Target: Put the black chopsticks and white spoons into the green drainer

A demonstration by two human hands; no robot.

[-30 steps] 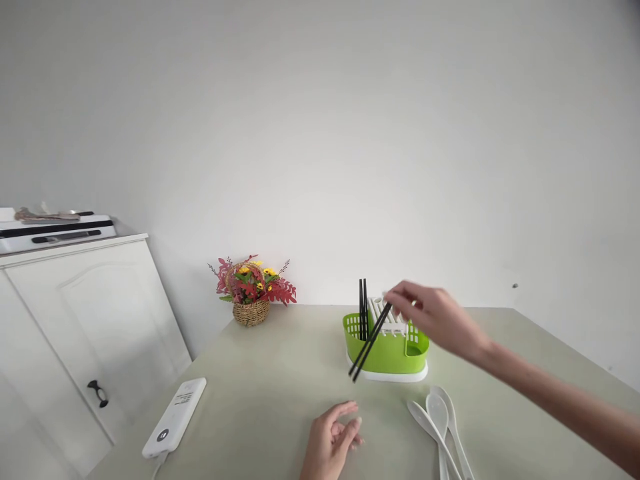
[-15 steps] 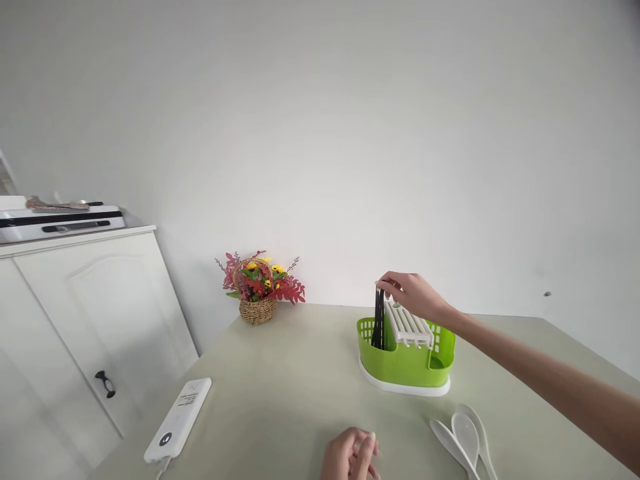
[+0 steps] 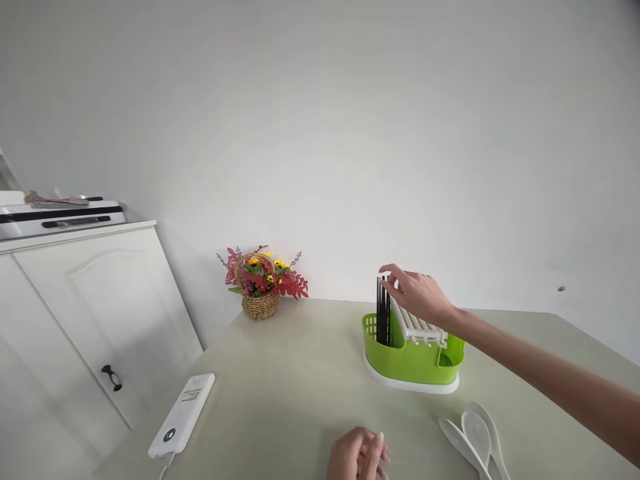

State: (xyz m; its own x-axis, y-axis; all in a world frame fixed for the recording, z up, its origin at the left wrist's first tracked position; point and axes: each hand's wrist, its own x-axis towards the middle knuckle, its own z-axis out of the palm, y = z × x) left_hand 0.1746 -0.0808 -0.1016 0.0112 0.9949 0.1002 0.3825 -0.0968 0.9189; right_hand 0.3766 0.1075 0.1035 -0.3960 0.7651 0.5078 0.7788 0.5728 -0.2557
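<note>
Several black chopsticks (image 3: 383, 320) stand upright in the left compartment of a green utensil holder (image 3: 410, 360) with a white slatted rack (image 3: 417, 325) on top. My right hand (image 3: 417, 291) is at the chopsticks' upper ends, its thumb and index finger apart around them. The raised index finger looks clear of the tips, and part of the rack is hidden behind this hand. At the bottom of the view, my left hand (image 3: 357, 455) is loosely closed above the table, with nothing visible in it. White spoons (image 3: 476, 437) lie together to its right.
A white power bank (image 3: 183, 415) with a cable lies at the table's left. Artificial flowers in a wicker basket (image 3: 261, 307) stand near the wall. A white cabinet (image 3: 105, 320) borders the table on the left, with a white-and-black appliance (image 3: 60, 219) on it.
My right thumb and index finger have parted from their pinch, and the bunched chopsticks have spread slightly apart. The left hand remains curled. The whole view has shifted a little.
</note>
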